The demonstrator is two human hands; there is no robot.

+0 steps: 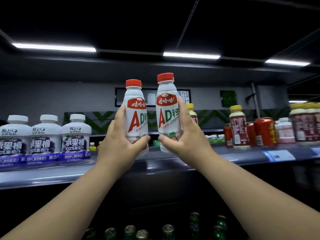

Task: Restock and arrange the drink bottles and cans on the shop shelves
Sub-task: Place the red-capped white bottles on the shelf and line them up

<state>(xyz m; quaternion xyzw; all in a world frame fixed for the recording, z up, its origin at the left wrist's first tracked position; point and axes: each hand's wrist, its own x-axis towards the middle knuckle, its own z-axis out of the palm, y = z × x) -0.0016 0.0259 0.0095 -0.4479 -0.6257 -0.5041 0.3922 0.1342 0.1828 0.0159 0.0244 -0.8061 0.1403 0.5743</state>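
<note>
Fingers (142, 139) of the left hand (119, 144) wrap the lower body of the left AD milk bottle (136, 118), thumb across the front. The right hand (185, 141) grips the right AD milk bottle (167, 115) the same way. Both stand upright, side by side and just apart, above the shelf (173, 163) front edge, between the grape juice bottles (45, 141) and the red cans (265, 132). They're smooth plastic, probably full yet light and a touch slippery. Holding low on the body looks right.

A shop aisle, long shelf (242, 154) lined with bottled drinks (45, 135), red cans (265, 131), price tag (278, 155) on its edge, strip lights (191, 55) overhead
</note>
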